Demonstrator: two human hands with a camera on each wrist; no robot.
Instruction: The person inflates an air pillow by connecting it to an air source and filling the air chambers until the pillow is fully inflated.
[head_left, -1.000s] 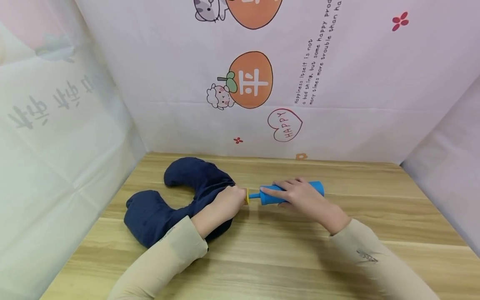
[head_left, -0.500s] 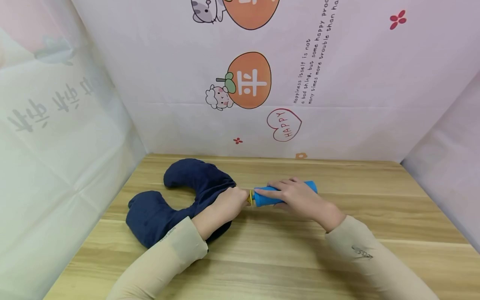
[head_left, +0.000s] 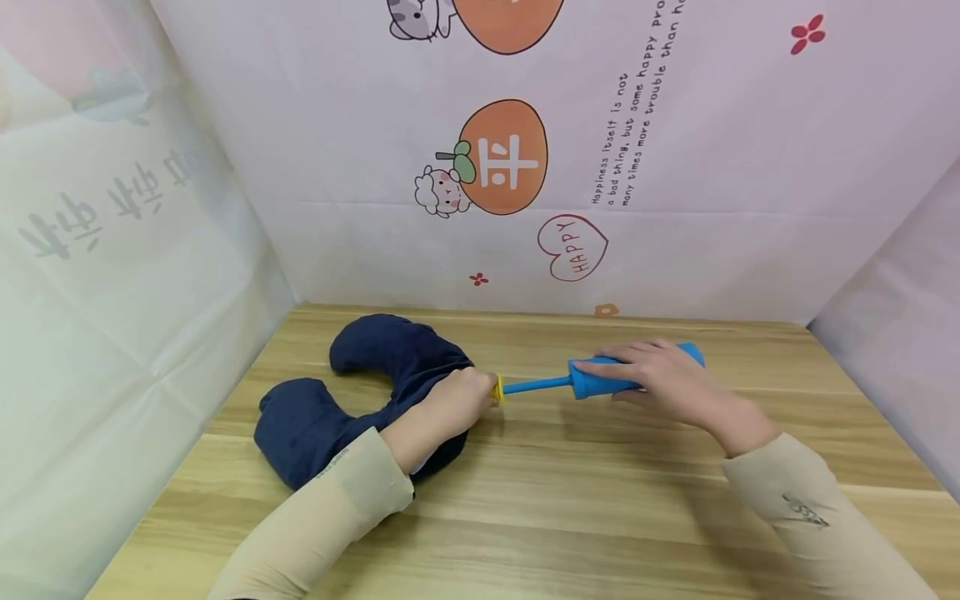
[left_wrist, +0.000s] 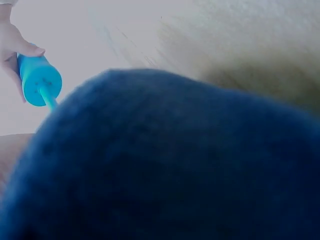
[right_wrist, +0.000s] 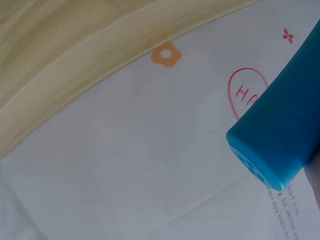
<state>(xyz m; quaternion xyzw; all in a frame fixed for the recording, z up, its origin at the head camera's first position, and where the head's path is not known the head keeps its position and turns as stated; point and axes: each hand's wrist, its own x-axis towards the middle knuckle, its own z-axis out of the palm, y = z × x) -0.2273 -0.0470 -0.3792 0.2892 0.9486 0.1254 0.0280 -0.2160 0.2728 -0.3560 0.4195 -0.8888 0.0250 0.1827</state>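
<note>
A navy U-shaped neck pillow [head_left: 408, 354] lies on the left of the table, its curved back toward the middle. My left hand [head_left: 456, 404] grips at that back edge, around the yellow end [head_left: 499, 389] of a blue hand pump [head_left: 590, 385]; its fingers hide the join with the pillow. From the yellow end a thin blue rod [head_left: 536, 385] runs into the pump's barrel. My right hand [head_left: 667, 382] is wrapped over the barrel. In the left wrist view the pillow [left_wrist: 165, 155] fills most of the picture. The barrel's far end [right_wrist: 270, 145] shows in the right wrist view.
Under everything is a wood-grain table [head_left: 585, 517]. A white printed cloth [head_left: 712, 250] rises behind its back edge, with more white cloth [head_left: 135, 300] along the left and right sides.
My right hand first pushed the barrel left against the yellow end, then drew it back right, leaving a long stretch of rod exposed. The left hand and pillow have stayed almost still.
</note>
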